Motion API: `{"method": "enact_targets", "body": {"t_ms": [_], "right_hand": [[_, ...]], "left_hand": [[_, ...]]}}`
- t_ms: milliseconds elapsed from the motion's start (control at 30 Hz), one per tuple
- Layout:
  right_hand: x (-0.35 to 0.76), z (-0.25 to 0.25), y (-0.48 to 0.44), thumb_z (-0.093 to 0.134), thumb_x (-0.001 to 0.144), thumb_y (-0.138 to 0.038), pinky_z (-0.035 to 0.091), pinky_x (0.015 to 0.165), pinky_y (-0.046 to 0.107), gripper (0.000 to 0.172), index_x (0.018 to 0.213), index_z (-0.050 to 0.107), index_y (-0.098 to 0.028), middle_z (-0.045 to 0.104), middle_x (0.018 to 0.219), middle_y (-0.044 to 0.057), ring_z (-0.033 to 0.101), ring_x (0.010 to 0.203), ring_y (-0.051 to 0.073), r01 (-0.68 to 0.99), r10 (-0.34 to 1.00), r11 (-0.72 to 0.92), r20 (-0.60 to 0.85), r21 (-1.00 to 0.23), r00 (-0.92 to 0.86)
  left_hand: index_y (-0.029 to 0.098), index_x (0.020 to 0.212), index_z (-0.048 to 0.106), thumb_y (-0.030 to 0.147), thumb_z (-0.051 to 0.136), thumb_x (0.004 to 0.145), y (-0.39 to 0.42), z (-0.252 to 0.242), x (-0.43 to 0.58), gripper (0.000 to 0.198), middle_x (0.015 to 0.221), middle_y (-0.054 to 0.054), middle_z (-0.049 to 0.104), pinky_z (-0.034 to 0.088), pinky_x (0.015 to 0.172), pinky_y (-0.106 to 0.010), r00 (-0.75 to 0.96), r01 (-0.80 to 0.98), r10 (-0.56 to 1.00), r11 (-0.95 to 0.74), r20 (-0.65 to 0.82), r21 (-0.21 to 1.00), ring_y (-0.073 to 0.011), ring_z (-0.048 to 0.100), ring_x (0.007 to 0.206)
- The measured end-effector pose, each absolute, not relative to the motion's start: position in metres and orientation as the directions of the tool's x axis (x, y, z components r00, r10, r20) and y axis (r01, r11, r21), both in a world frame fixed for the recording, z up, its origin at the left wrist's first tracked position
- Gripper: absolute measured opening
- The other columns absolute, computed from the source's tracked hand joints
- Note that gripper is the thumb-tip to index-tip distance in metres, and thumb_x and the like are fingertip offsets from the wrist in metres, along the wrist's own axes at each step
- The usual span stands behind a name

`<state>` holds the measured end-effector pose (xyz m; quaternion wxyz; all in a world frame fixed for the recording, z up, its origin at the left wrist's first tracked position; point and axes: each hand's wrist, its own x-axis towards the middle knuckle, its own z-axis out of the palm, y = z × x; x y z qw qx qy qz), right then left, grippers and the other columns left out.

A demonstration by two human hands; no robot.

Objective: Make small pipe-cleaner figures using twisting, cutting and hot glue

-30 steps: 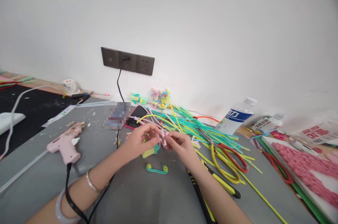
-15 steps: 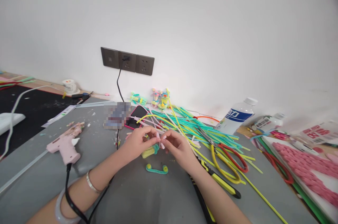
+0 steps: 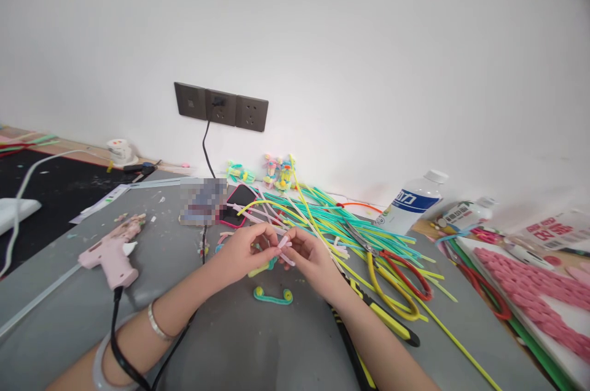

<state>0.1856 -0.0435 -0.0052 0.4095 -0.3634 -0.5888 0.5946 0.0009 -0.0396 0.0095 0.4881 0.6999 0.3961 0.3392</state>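
My left hand [image 3: 249, 248] and my right hand [image 3: 314, 257] meet over the grey table, thumbs and forefingers pinched. Between the fingertips they hold a short, pale pink pipe cleaner [image 3: 284, 243], bent into a small shape partly hidden by the fingers. Beneath my left fingers a yellow and teal pipe-cleaner piece [image 3: 263, 268] shows in part; whether it is held or lies on the table I cannot tell. Just in front of the hands lies a teal pipe-cleaner strip [image 3: 273, 300] with yellow coils at both ends.
A pink glue gun [image 3: 110, 256] with a black cord lies left. Loose pipe cleaners [image 3: 322, 209] spread behind the hands. At right are scissors [image 3: 400, 280], a black-and-yellow tool [image 3: 387, 320] under my right forearm, and a bottle [image 3: 410, 203]. Small pipe-cleaner figures [image 3: 279, 173] stand by the wall.
The pink pipe cleaner now shows more plainly between my fingertips, with a bent end pointing up. The yellow and teal piece is more covered by my left hand.
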Motion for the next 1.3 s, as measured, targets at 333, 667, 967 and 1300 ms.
{"method": "enact_targets", "body": {"t_ms": [333, 667, 967, 1300], "right_hand": [[0.187, 0.001, -0.046, 0.067, 0.087, -0.051, 0.037, 0.059, 0.024, 0.034, 0.084, 0.055, -0.019, 0.051, 0.074, -0.002, 0.046, 0.063, 0.012, -0.040, 0.894, 0.141, 0.144, -0.989, -0.424], [0.188, -0.002, -0.051, 0.052, 0.096, -0.022, 0.041, 0.063, 0.027, 0.011, 0.086, 0.057, -0.021, 0.055, 0.079, 0.001, 0.050, 0.068, 0.015, 0.256, 0.824, 0.554, 0.477, -0.792, -0.307], [0.191, 0.001, -0.052, 0.053, 0.095, -0.013, 0.043, 0.065, 0.029, 0.012, 0.088, 0.058, -0.022, 0.058, 0.086, 0.004, 0.054, 0.078, 0.018, 0.273, 0.695, 0.718, 0.637, -0.640, -0.333], [0.192, 0.006, -0.059, 0.050, 0.094, -0.006, 0.047, 0.070, 0.032, 0.018, 0.094, 0.055, -0.024, 0.061, 0.087, 0.007, 0.059, 0.082, 0.020, 0.318, 0.554, 0.829, 0.758, -0.461, -0.345]], "left_hand": [[0.019, 0.083, 0.049, 0.039, 0.063, 0.086, -0.045, 0.012, 0.007, 0.025, 0.075, 0.005, 0.047, 0.040, 0.043, -0.017, 0.470, 0.043, 0.881, -0.087, 0.056, 0.995, -0.0054, 0.045, 0.052], [0.018, 0.089, 0.056, 0.049, 0.069, 0.082, -0.044, 0.011, 0.005, 0.035, 0.070, 0.004, 0.055, 0.043, 0.048, -0.020, 0.511, -0.016, 0.858, 0.068, -0.050, 0.998, -0.0077, 0.051, 0.052], [0.017, 0.077, 0.051, 0.044, 0.070, 0.084, -0.047, 0.003, 0.005, 0.034, 0.066, 0.004, 0.053, 0.032, 0.046, -0.020, 0.584, -0.145, 0.810, 0.177, -0.060, 0.973, -0.0041, 0.037, 0.048], [0.017, 0.075, 0.050, 0.042, 0.069, 0.087, -0.048, 0.010, 0.003, 0.034, 0.057, 0.008, 0.043, 0.030, 0.048, -0.021, 0.632, -0.188, 0.775, 0.142, 0.009, 0.972, -0.0045, 0.034, 0.046]]}}
